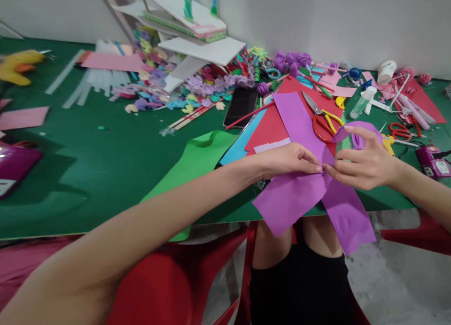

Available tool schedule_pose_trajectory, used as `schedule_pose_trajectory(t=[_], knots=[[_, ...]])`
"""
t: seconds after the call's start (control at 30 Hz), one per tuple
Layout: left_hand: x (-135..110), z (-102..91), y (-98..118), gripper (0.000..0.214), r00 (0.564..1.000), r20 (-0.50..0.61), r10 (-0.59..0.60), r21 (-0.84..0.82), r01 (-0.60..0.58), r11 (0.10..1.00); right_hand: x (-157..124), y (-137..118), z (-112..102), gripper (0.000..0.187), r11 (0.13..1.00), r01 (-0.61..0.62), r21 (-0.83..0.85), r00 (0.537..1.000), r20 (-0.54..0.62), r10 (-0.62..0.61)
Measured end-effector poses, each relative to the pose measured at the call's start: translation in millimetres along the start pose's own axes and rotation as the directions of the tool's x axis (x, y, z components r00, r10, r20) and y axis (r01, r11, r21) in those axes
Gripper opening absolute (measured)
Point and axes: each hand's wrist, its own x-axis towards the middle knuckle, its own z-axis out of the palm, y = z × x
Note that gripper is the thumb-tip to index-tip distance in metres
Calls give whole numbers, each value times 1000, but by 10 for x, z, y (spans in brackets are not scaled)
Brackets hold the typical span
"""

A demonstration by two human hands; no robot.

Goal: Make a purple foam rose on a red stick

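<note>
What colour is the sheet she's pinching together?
Purple sheet, pinched between both hands; clearest in the head view.

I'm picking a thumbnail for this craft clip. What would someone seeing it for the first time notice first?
First the purple sheet, pinched at its middle between the left hand and right hand at the near edge of the green table, its two ends hanging over the edge. Behind it, red-handled scissors lie on red paper. Farther back, a heap of small pastel flowers sits under white boards.
</note>
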Motion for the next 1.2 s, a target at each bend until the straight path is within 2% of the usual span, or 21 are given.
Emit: schedule_pose_trajectory(t=[0.07,0.2,0.27,0.37,0.47,0.53,0.6,0.63,0.67,0.73,0.8,0.87,0.93,0.97,1.0,1.07,1.13,1.2], knots=[[4,1,16,23,1000,-14,-16,49,17,999,-1,-21,14,31,996,29,-85,998,-59,-34],[15,-5,69,21,997,-48,59,296,-42,954,33,-49,9,35,993,-29,-112,999,23,32],[23,-6,110,20,990,-92,110,439,-59,896,55,-54,30,35,985,-67,-161,997,-40,61],[25,10,181,19,967,-150,207,623,-70,779,92,-52,91,34,966,-204,-155,978,-82,194],[-2,58,237,21,935,-191,299,795,-31,605,131,-27,135,30,920,-393,15,919,25,392],[-35,103,250,22,908,-216,358,901,45,431,154,13,138,23,837,-515,182,857,109,504],[-67,144,241,21,869,-189,457,967,83,241,171,71,133,19,688,-613,388,784,196,589],[-79,160,231,22,840,-152,521,984,80,158,178,103,131,18,571,-652,499,741,258,620],[-87,170,218,24,804,-106,585,994,70,84,184,134,133,19,422,-682,598,690,333,643],[-88,174,188,30,727,0,686,997,53,-56,195,187,147,18,71,-698,712,577,501,646],[-72,158,153,32,665,110,739,979,58,-197,203,219,177,13,-256,-663,704,472,658,586],[-45,129,109,30,612,232,756,942,54,-332,204,233,223,8,-515,-595,616,404,784,471],[-17,95,59,27,547,341,765,902,39,-430,192,239,278,7,-678,-530,510,385,857,343],[-4,77,35,26,516,380,768,888,30,-460,182,244,304,7,-719,-511,472,387,873,298],[5,59,13,25,490,409,770,877,22,-479,168,253,326,7,-732,-508,454,391,879,273],[8,26,-16,23,443,452,775,861,11,-508,136,283,344,8,-682,-567,461,404,878,257],[-9,0,-25,20,409,490,769,844,-2,-536,107,333,314,13,-551,-670,497,439,864,245],[-40,-17,-18,18,396,520,757,829,-23,-558,85,395,237,22,-376,-743,554,510,832,217]])
